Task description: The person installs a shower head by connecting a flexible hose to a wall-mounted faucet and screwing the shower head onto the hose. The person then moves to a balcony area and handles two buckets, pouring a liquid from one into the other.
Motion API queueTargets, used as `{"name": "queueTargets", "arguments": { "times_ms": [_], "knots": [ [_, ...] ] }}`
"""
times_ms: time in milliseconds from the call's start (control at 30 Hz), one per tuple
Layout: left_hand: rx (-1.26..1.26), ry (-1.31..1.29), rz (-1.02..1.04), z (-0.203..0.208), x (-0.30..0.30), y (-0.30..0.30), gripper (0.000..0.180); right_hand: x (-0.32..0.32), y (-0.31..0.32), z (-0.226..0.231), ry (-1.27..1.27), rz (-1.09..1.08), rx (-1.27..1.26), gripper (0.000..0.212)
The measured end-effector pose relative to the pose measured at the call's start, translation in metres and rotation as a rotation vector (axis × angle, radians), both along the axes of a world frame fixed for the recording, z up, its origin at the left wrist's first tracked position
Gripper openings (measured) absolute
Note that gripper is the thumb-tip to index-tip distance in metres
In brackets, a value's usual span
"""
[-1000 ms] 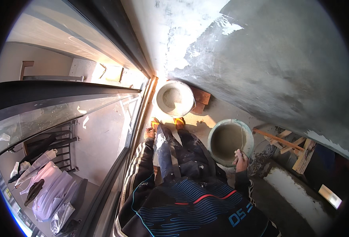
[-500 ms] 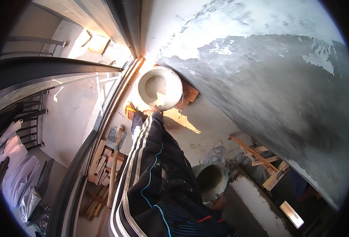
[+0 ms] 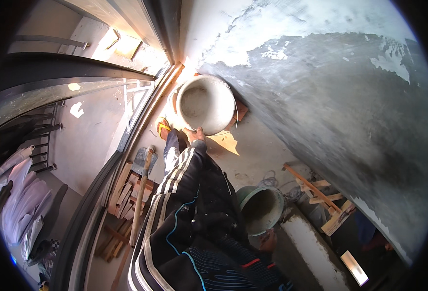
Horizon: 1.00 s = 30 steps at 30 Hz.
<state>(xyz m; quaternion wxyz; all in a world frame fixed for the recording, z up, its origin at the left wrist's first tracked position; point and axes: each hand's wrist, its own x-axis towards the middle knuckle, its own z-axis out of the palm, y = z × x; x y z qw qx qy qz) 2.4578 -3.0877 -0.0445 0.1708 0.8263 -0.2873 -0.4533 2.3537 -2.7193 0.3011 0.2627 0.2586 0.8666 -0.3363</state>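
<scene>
A pale, cement-coated bucket (image 3: 225,109) with a wire handle stands at the far middle, tilted, its mouth facing me. My left hand (image 3: 194,135) is closed on its near rim. Down to the right, a green bucket (image 3: 247,195) leans with its mouth turned up and rightward, its inside grey and dull. My right hand (image 3: 268,240) is closed at the lower rim of this green bucket, partly in shadow. My dark sleeve with white stripes hides much of the floor between the buckets.
Bricks (image 3: 241,110) lie behind the pale bucket, against the grey plastered wall (image 3: 330,92). At left are a long-handled shovel (image 3: 142,189), brick pieces (image 3: 124,201) and a dark sliding-door frame (image 3: 104,179). Wooden scraps (image 3: 325,199) and a plaster-smeared block (image 3: 311,247) sit at right.
The pale bucket has shifted slightly right and tipped, showing more of its inside. The green bucket has risen a little and tilted, with my right hand at its rim.
</scene>
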Motion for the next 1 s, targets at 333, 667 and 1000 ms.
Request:
{"name": "queueTargets", "arguments": {
  "times_ms": [333, 667, 1000],
  "knots": [
    [-0.267, 0.712, 0.158, 0.167, 0.15, 0.05, 0.022, -0.031, 0.0, -0.025, -0.014, 0.186, -0.044, 0.022],
    [-0.112, 0.847, 0.505, 0.271, 0.236, 0.068, 0.041, -0.053, -0.074, -0.039, -0.012, 0.386, -0.185, 0.028],
    [-0.068, 1.054, 0.099, 0.318, 0.149, 0.029, 0.058, -0.035, -0.182, -0.016, -0.01, 0.403, -0.567, 0.026]
  ]
}}
